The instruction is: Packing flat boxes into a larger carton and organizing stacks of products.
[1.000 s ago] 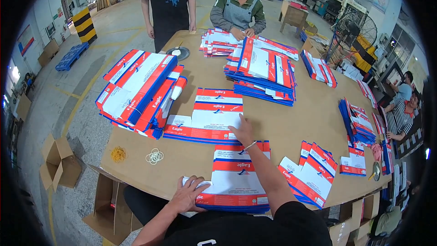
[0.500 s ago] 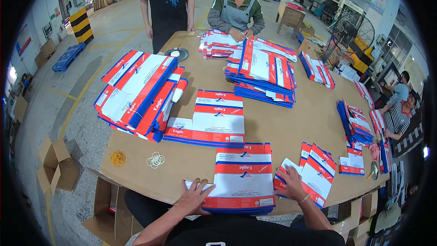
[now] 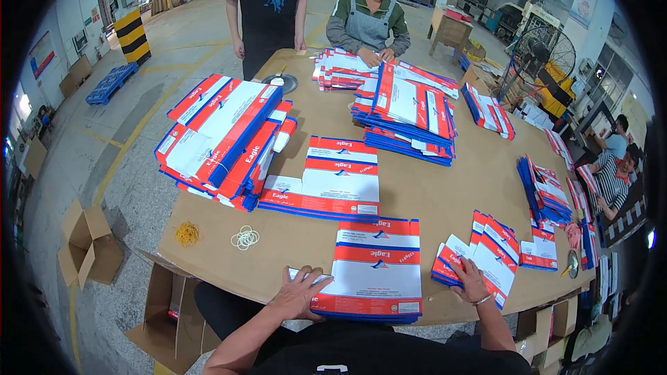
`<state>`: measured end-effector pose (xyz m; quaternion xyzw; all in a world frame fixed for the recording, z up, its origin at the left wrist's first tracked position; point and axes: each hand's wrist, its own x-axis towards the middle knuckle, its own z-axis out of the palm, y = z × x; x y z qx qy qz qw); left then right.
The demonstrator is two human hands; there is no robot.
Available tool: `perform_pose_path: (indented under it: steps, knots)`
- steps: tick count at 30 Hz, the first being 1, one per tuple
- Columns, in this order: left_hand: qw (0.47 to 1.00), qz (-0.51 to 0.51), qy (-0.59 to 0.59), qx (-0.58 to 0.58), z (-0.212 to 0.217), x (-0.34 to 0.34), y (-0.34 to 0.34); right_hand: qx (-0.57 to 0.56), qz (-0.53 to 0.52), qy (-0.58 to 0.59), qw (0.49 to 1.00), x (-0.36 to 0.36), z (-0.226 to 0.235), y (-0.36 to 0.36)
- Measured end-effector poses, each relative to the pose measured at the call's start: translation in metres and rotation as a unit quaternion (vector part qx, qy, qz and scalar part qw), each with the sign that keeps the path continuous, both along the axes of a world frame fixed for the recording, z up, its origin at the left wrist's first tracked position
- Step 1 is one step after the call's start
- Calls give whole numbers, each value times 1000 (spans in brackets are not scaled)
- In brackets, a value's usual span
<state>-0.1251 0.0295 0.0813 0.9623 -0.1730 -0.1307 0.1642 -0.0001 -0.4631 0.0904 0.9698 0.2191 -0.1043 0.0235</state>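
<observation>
A squared pile of flat, folded cartons (image 3: pixel 377 271), printed red, white and blue, lies at the table's near edge in front of me. My left hand (image 3: pixel 302 294) rests over the left end of this pile with its fingers extended; its thumb side is partly hidden. Off to the right, a smaller, fanned batch of the same cartons (image 3: pixel 499 253) lies at an angle. My right hand (image 3: pixel 471 285) lies on the near side of that batch, fingers stretched out and touching the sheets.
Beyond the near pile sit another low carton pile (image 3: pixel 340 177) and a tall tilted stack (image 3: pixel 222 135). Yellow rubber bands (image 3: pixel 187 234) and white ones (image 3: pixel 244 237) lie at left. Across the brown table (image 3: pixel 424 191), a person (image 3: pixel 375 21) handles cartons near a large stack (image 3: pixel 410 107).
My right hand has shifted right over the fanned cartons, which sit slightly farther right. My left hand stays at the near pile's left end. The whole view has turned a little.
</observation>
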Motion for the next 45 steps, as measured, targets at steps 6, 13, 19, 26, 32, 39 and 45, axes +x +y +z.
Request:
perform_pose_path:
  steps: [6, 13, 19, 26, 32, 39, 45]
  knots:
    - [1000, -12, 8, -24, 8, 8, 4, 77, -173, 17, 982, -16, 5, 70]
    - [993, 74, 89, 12, 15, 25, -10, 154, -161, 87, 971, -28, -22, 101]
    - [993, 91, 72, -29, 10, 23, -12, 116, -144, 160, 970, -21, -24, 98]
    - [983, 123, 93, -97, 27, 31, -5, 215, -225, 433, 846, 6, 36, 100]
    - [965, 129, 172, -149, 55, 40, -12, 255, -103, 536, 798, 2, 77, 84]
    - [960, 113, 90, -239, 71, 35, -12, 382, -72, 410, 825, 5, 80, 79]
    - [950, 145, -1, -275, 65, 26, -8, 549, -180, 285, 765, 4, 68, 135]
